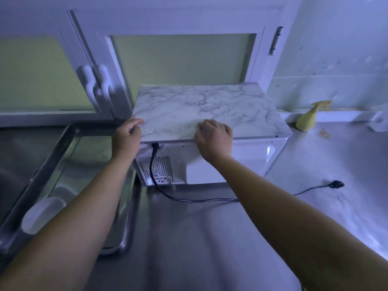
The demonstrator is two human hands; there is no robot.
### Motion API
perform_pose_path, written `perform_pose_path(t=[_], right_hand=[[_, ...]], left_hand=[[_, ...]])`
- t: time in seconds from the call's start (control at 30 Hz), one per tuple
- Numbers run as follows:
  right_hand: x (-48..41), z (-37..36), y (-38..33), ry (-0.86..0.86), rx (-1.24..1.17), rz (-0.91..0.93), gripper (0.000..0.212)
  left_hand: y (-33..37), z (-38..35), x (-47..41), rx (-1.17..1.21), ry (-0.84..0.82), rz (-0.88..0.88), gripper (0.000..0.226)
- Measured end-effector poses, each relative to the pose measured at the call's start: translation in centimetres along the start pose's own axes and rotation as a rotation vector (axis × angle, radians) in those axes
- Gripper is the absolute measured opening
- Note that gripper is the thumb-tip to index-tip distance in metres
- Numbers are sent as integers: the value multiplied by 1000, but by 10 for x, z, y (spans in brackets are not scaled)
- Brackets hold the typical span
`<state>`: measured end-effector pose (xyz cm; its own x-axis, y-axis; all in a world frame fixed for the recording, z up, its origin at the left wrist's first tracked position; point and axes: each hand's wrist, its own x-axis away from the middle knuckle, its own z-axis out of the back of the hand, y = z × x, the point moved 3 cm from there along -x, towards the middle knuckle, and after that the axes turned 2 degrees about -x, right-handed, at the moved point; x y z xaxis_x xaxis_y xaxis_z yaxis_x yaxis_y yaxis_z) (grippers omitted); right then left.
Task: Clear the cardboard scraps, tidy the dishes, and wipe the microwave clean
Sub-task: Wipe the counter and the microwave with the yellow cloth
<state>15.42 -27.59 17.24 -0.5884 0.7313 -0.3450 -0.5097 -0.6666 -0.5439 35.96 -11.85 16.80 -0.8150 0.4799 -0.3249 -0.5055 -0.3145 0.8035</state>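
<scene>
Microwave (210, 106) is sitting on the steel counter (189, 238) with its back panel facing the person, pushed up close to the cabinet doors (182, 57) behind it. Its top has a marble-look pattern.

Both hands are on it. The left hand (127, 134) is at the near left corner, fingers curled over the top edge and gripping it. The right hand (214, 136) is further along the same near edge, fingers bent with the tips down on the marbled top and the thumb side hanging over the back edge, so it grips too. Can't really tell whether it's pinching a loose covering or just the casing.

Right below the hands there's the vent grille (163, 169) and a black cord (189, 199) coming out of the back. It loops across the counter, and the plug (336, 184) lies loose off to the right.

Further out: a yellow spray bottle (308, 119) stands by the wall just right of the microwave, with what looks like a rubber band (324, 133) near it. On the left is the sink (69, 164), with a white dish (42, 214) at its near end.
</scene>
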Motion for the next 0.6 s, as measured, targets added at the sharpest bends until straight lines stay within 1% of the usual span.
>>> perform_pose_path(t=[0.03, 0.07, 0.1, 0.13, 0.17, 0.2, 0.27, 0.3, 0.33, 0.37, 0.43, 0.5, 0.53, 0.6], right_hand=[[17, 10, 6, -32, -178, -22, 23], [40, 23, 16, -28, -315, -51, 23], [68, 36, 30, -1, -390, -96, 23], [97, 48, 47, 24, -416, -161, 23], [124, 57, 67, 38, -414, -243, 21], [149, 67, 88, 43, -398, -336, 19], [192, 88, 125, 57, -400, -528, 19], [212, 98, 141, 74, -424, -610, 20], [230, 110, 154, 98, -447, -670, 21], [248, 121, 165, 128, -471, -714, 22], [283, 140, 183, 204, -526, -785, 23], [311, 153, 197, 263, -548, -843, 24], [323, 156, 204, 282, -553, -871, 25], [344, 159, 218, 311, -593, -916, 25]], left_hand=[[9, 2, 6, -90, 62, -91, 30], [19, 3, 17, -157, 136, -222, 30], [28, 0, 32, -170, 196, -357, 30], [37, -9, 55, -134, 208, -462, 29], [46, -23, 82, -75, 158, -524, 27], [54, -42, 110, -20, 52, -551, 25], [63, -94, 159, 28, -258, -524, 24], [62, -123, 178, -7, -425, -477, 24], [57, -152, 192, -90, -579, -411, 25], [50, -179, 202, -227, -712, -352, 31], [35, -221, 214, -565, -927, -257, 54], [26, -248, 224, -801, -1061, -172, 67], [23, -259, 228, -863, -1083, -145, 69], [22, -273, 234, -946, -1060, -127, 65]])
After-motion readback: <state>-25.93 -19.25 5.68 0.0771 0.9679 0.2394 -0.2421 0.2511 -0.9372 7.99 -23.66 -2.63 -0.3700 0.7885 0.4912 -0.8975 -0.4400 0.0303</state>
